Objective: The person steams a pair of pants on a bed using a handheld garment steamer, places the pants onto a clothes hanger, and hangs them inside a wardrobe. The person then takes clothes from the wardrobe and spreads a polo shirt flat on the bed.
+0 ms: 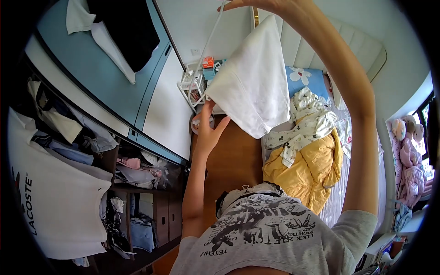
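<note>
A white garment point(254, 80) hangs in front of me, folded so that its lower edge slants down to a corner. My right hand point(256, 3) is raised at the top edge, partly cut off. Its fingertips close on a thin curved white strip that looks like a clothes hanger point(201, 58). Below, my left hand point(211, 126) is at the garment's lower left corner. Its thumb stands apart from the fingers, and the fingertips touch or nearly touch the cloth.
On the left, a wardrobe with a blue-and-white door point(167, 107) holds clothes, including a white LACOSTE shirt point(59, 197). A yellow quilt point(305, 169) and patterned cloth point(307, 110) lie on the bed to the right. A small white rack point(190, 85) stands ahead. Wooden floor point(231, 160) runs between.
</note>
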The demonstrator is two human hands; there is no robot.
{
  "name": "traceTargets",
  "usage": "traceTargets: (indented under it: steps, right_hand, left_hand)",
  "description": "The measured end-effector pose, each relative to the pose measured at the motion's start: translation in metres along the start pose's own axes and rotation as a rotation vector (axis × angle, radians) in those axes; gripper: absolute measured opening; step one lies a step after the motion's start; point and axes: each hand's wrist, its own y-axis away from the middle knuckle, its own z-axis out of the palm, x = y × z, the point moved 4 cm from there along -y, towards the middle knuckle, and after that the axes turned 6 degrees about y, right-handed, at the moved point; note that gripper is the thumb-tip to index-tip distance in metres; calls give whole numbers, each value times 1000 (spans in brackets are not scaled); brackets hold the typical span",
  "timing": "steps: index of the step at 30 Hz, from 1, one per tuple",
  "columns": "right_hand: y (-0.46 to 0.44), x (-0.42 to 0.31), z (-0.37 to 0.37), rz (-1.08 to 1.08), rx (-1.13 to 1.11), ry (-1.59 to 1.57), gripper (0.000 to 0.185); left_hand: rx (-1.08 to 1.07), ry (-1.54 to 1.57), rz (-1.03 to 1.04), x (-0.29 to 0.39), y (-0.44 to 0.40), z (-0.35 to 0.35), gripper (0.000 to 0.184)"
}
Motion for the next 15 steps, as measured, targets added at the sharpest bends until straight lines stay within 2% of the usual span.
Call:
traceTargets:
  steps: [2, 5, 8, 9, 10, 12, 13, 15]
  right_hand:
    - [-4, -10, 0, -56, 19, 9, 53]
    - [-1, -15, 10, -169, 92, 20, 51]
    - [-19, -23, -1, -152, 21, -29, 49]
    - [-32, -25, -7, -119, -73, -61, 52]
    - [-25, -20, 11, -123, -95, -58, 52]
    - [-1, -7, 39, -286, 158, 209, 31]
    - [7, -4, 53, -269, 112, 225, 46]
    - [4, 5, 61, -227, 20, 216, 40]
  left_hand:
    - [24, -207, 30, -6, -7, 0, 70]
    - [110, -239, 22, -21, -13, 1, 73]
    - [201, -322, 60, -45, -9, -9, 72]
    - [197, -385, 72, -48, -5, -13, 72]
    - [195, -453, 85, -41, 0, -15, 73]
    - [201, -274, -149, -25, 22, -17, 61]
    - [167, -203, -144, -27, 33, -21, 63]
    - [89, -57, -116, -46, 67, -41, 67]
